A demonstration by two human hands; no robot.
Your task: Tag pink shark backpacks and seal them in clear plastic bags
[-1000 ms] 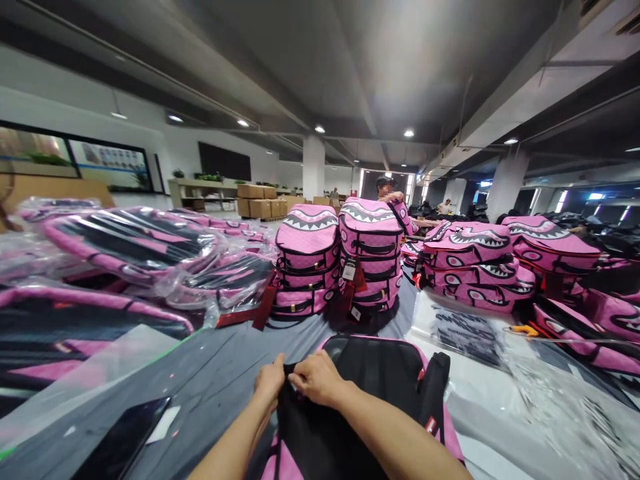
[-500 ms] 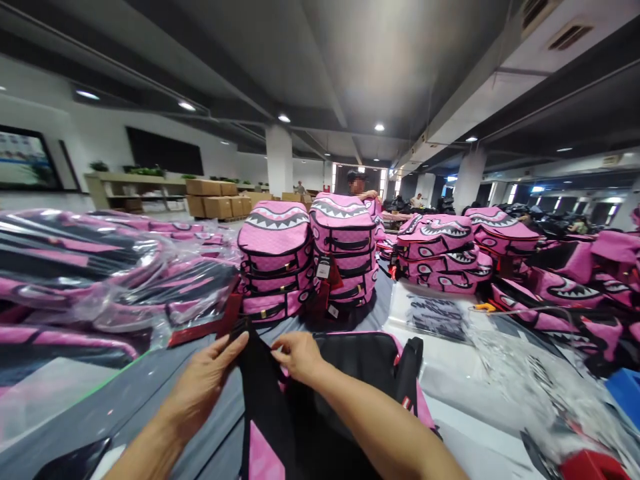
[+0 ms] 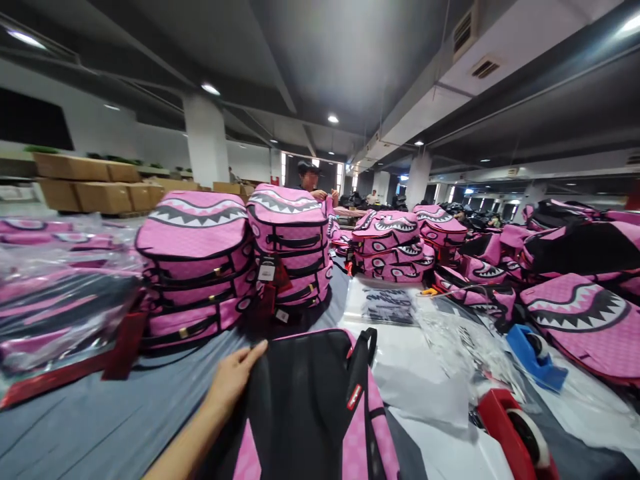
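In front of me a pink and black backpack (image 3: 305, 387) lies with its black padded back facing up. A black handle loop and a shoulder strap (image 3: 357, 373) with a small red label run down its right side. My left hand (image 3: 231, 383) grips the backpack's upper left edge, index finger stretched along it and the other fingers partly hidden. My right hand is out of view. Just beyond stand two stacks of pink backpacks with shark-mouth prints, a left stack (image 3: 195, 267) and a right stack (image 3: 290, 247) with paper hang tags.
Plastic-wrapped backpacks (image 3: 65, 313) lie at left. To the right are clear plastic bags (image 3: 465, 340), a red tape dispenser (image 3: 510, 427), a blue tape dispenser (image 3: 535, 357) and more pink backpacks (image 3: 590, 320). A person (image 3: 310, 177) stands behind the stacks; cardboard boxes (image 3: 85, 183) sit farther back.
My view has turned to the right. My right hand, which was at the backpack's top left, has left the picture. The left strap no longer stands raised; my left hand stays at that side.
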